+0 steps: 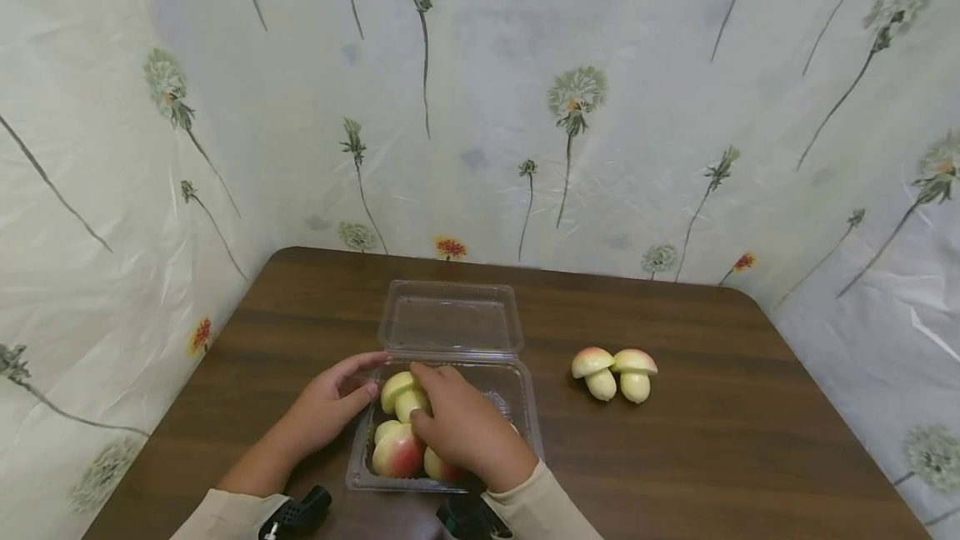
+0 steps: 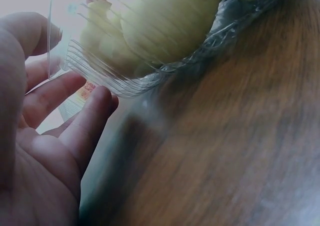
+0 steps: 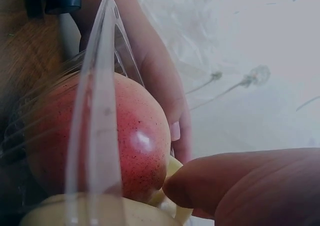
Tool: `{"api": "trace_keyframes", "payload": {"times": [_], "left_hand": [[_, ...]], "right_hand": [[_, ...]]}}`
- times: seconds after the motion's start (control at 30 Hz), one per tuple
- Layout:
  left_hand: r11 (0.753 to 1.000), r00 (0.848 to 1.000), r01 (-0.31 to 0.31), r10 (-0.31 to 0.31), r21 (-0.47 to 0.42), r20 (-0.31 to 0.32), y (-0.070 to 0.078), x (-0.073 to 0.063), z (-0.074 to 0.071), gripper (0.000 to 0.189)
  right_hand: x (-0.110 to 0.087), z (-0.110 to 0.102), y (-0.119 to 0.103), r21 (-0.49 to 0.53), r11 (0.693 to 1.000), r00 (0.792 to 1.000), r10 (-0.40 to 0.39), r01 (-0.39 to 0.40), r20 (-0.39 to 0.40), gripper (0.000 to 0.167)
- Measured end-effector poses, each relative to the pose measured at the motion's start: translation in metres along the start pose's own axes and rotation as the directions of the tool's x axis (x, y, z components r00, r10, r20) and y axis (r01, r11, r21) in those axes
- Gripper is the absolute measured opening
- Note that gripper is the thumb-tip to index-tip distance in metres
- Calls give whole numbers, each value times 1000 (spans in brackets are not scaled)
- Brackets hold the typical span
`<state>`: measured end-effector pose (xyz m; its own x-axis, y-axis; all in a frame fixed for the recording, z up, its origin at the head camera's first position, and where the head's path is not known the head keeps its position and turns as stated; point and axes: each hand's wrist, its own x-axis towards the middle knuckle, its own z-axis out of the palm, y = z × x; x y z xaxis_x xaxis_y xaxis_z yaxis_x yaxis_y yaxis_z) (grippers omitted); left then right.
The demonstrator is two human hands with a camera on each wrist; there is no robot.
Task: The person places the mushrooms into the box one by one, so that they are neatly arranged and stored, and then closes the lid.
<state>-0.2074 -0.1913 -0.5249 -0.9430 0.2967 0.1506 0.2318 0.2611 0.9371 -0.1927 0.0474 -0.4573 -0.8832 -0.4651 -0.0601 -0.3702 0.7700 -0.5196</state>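
A clear plastic clamshell box (image 1: 531, 407) holds several mushroom-shaped pieces. At its back left lies a yellow-capped toy mushroom (image 1: 399, 392), and my right hand (image 1: 474, 423) pinches its stem side between thumb and fingers. In front of it sits a red-blushed mushroom (image 1: 397, 450), its glossy speckled cap (image 3: 142, 136) large in the right wrist view. My right hand covers part of the box's contents. My left hand (image 1: 326, 405) rests at the left rim, its fingers loosely extended along the outside of the ribbed wall (image 2: 120, 83).
The box's lid (image 1: 452, 317) lies folded back behind it. To the right, two more toy mushrooms (image 1: 597, 373) stand side by side on the dark wooden table (image 1: 675, 457). A flower-patterned sheet (image 1: 480, 107) hangs behind the table and along its sides.
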Motion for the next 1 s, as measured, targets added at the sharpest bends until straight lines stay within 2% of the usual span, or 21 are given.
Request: {"api": "trace_keyframes", "payload": {"times": [0.17, 0.3, 0.57, 0.73, 0.87, 1.0], "left_hand": [[999, 1000, -30, 30, -12, -3, -2, -1, 0, 44], [1000, 1000, -16, 16, -11, -8, -2, -1, 1, 44], [1000, 1000, 5, -5, -8, 8, -1, 3, 1, 45], [1000, 1000, -9, 10, -18, 18, -1, 7, 2, 46], [999, 999, -33, 34, -28, 13, -3, 4, 2, 45], [999, 1000, -25, 26, -25, 4, -4, 2, 1, 44]], "right_hand": [[1, 1, 0, 10, 1000, 998, -21, 21, -52, 50], [1, -1, 0, 20, 999, 995, -43, 45, -95, 46], [-5, -8, 5, 80, 996, 983, -36, 51, -179, 39], [-12, -13, 9, 91, 992, 972, -62, 84, -225, 33], [-18, -15, 15, 117, 984, 968, -104, 133, -227, 33], [-24, -18, 23, 142, 974, 963, -143, 179, -230, 33]]}}
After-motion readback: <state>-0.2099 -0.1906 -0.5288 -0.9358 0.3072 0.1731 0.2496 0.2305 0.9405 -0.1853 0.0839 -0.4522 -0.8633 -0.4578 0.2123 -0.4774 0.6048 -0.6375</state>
